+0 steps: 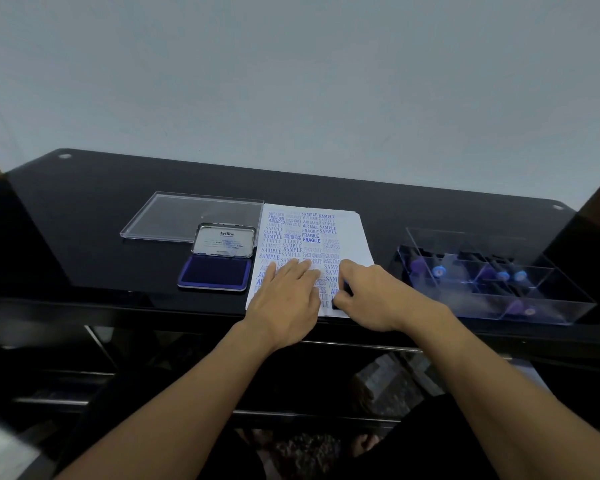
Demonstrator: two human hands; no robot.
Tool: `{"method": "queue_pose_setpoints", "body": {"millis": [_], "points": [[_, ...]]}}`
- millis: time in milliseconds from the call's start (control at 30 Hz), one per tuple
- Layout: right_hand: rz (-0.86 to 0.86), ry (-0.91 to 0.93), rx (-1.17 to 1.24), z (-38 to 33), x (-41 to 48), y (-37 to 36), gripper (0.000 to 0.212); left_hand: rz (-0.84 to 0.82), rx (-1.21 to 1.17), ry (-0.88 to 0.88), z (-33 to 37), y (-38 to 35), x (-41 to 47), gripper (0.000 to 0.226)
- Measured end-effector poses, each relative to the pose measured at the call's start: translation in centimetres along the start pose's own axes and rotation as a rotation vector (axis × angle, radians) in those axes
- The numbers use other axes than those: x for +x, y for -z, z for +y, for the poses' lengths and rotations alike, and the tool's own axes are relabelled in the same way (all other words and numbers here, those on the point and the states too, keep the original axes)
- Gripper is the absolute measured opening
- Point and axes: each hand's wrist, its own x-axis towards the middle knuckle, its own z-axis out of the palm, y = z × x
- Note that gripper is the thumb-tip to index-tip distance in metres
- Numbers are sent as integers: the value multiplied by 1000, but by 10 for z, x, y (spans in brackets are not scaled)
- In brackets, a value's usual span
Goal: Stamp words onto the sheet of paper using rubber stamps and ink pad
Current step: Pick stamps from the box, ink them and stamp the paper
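Open blue ink pad in a metal tin (215, 273): just left of the white sheet of paper (350, 237), lid up.
Left hand (286, 292): flat, fingers straight, pressing the sheet's lower middle.
Right hand (371, 294): fingers curled round a small black rubber stamp (340, 299), mostly hidden, face down at the sheet's lower right.
Clear plastic compartment box of spare stamps (492, 282): well right of the sheet.
Risks: a stamp that rocks or slides on lifting would blur the word. The left palm lies on blue prints and could smudge them. The sheet is crowded, so overlap is likely.
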Motion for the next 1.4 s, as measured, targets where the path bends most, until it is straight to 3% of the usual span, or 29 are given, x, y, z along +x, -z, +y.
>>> {"method": "queue_pose_setpoints", "body": {"millis": [533,933,1400], "points": [[13,-14,9,-3,-4,10,16,-57,-56,36,4,13,6,47],[160,-39,128,-2,-3,48,12,58,-82,63,0,46,10,45],[172,-56,152,-4,-7,51,18,54,-82,75,3,57,3,46]]}}
